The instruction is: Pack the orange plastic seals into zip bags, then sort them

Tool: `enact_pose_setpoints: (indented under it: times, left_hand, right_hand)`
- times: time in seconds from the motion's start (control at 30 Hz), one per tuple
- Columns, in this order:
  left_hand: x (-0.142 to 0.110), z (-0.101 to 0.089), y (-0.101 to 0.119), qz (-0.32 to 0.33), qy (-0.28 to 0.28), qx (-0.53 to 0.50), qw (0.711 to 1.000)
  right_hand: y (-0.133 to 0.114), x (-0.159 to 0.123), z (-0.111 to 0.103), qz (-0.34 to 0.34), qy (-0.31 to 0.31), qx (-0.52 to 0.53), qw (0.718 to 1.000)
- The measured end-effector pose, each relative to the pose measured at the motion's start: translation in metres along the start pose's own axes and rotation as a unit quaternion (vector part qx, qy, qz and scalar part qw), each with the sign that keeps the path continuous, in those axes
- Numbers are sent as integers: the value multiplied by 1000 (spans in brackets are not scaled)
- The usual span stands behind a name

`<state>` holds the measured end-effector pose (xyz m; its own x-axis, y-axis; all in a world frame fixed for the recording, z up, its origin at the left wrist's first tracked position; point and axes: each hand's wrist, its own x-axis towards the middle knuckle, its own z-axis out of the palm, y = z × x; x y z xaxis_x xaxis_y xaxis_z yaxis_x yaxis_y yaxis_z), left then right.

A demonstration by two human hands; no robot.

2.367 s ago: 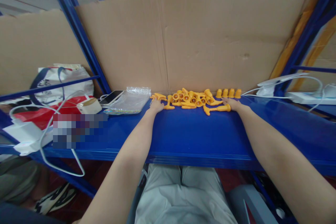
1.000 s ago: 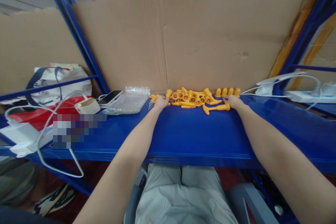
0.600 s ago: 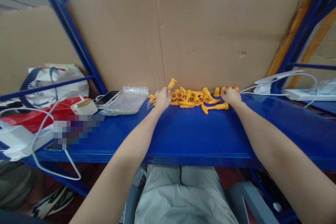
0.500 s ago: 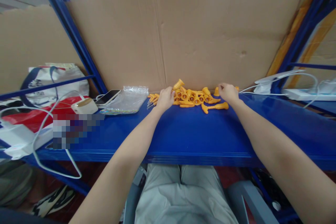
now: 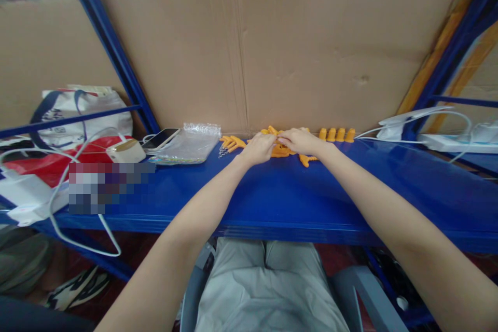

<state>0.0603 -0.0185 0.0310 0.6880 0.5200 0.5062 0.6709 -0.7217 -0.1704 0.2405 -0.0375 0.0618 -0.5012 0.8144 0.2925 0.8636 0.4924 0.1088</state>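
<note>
My left hand (image 5: 260,148) and my right hand (image 5: 299,141) meet over a pile of yellow plastic parts (image 5: 280,151) at the back of the blue table. The fingers of both hands are bent and closed; whatever they pinch is hidden behind them. Close to my left hand lie yellow hand-shaped pieces (image 5: 232,143), with small silver chain-like bits (image 5: 222,152) beside them. Under my right wrist a ridged yellow piece (image 5: 307,160) pokes out. To the right, several yellow cup-like pieces (image 5: 341,135) stand in a row against the cardboard.
A clear plastic bag (image 5: 190,144) and a phone (image 5: 162,139) lie left of the parts. Further left are white cables (image 5: 58,192), a red bag (image 5: 35,168) and a white tote (image 5: 89,114). Cardboard (image 5: 311,52) walls the back. A power strip (image 5: 447,141) sits at right.
My right hand has moved left from the row of cup-like pieces to meet my left hand. My left hand has shifted slightly right. The row now shows uncovered.
</note>
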Motion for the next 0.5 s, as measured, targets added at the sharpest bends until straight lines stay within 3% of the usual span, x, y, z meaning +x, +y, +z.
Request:
enact_pose_setpoints:
  times: [0.23,0.4,0.5]
  left_hand:
    - [1,-7,17,-21,-73,9,997]
    - [3,-6,19,-37,-90,32,995]
    - [2,-3,14,-44,-83,34,995]
  right_hand:
    - [-1,-2,-10,18,-94,-18,995]
    - [-16,-8,-20,39,-106,-84,990]
    - [-23,-9,-19,31,-74,-105,991]
